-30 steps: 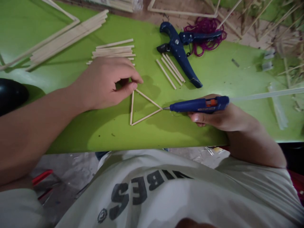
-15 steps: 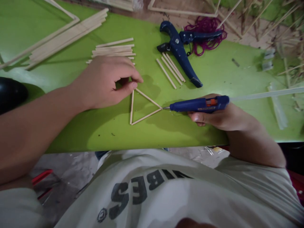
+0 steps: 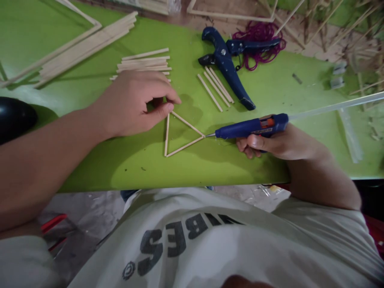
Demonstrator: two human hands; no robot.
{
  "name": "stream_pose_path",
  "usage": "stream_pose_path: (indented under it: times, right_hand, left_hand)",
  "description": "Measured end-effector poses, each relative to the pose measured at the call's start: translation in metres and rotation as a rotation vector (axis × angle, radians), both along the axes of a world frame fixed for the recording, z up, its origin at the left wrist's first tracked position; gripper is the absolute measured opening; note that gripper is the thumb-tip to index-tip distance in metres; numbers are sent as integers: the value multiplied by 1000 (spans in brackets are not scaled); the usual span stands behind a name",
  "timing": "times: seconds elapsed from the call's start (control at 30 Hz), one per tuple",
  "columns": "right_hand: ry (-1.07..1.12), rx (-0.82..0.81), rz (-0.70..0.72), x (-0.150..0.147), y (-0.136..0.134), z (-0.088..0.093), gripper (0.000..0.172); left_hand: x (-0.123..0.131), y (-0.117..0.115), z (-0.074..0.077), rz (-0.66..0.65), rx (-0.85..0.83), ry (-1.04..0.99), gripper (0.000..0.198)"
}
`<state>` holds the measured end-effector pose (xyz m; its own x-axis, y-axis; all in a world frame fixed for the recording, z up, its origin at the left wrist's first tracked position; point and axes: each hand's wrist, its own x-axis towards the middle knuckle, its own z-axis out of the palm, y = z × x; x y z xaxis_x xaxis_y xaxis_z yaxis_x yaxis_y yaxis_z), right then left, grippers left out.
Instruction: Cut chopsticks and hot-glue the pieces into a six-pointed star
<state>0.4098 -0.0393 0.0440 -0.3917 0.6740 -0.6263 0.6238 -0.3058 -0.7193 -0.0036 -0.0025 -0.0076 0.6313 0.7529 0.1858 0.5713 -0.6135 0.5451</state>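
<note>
On the green desk point(image 3: 144, 168) lies a triangle of thin wooden sticks point(image 3: 180, 136), flat, close to the near edge. The left hand point(image 3: 135, 104) rests on the desk with its fingers curled; thumb and forefinger are pinched narrow at the upper left corner of the triangle. Whether they really grip the sticks or only press on them is hard to see, because the fingers cover that corner.

The right hand point(image 3: 273, 144) is closed around a blue glue gun point(image 3: 252, 126), which lies almost level and points to the left. Its metal tip touches the right corner of the triangle, where two sticks meet. A clear glue stick point(image 3: 333, 106) comes out of the back of the gun and is cut off by the right border. The fingers hide the lower part of the gun, so the trigger does not show.

Behind the left hand is a pile of short sticks point(image 3: 144, 64), partly covered by the knuckles. Three more sticks point(image 3: 216, 90) lie just beside a blue cutter point(image 3: 228, 68), and purple string point(image 3: 261, 40) is bunched behind the cutter. Long sticks point(image 3: 87, 44) lie at the far left. A dark round thing point(image 3: 15, 118) at the left border is cut off and cannot be made out. The far right corner is blurred.
</note>
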Motion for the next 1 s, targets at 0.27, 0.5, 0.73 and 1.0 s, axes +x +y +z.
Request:
stream_pose_path:
  times: [0.27, 0.5, 0.73, 1.0]
  right_hand:
    - [43, -55, 10, 2, 0, -1, 86]
    - [11, -52, 14, 3, 0, 0, 90]
    - [58, -42, 19, 2, 0, -1, 87]
    - [353, 60, -22, 4, -5, -2, 55]
  left_hand:
    - [-1, 7, -7, -18, 23, -55, 45]
    - [-1, 6, -6, -17, -21, -61, 43]
    - [-2, 7, -6, -25, 23, -61, 43]
    - [-3, 8, -10, 18, -77, -125, 36]
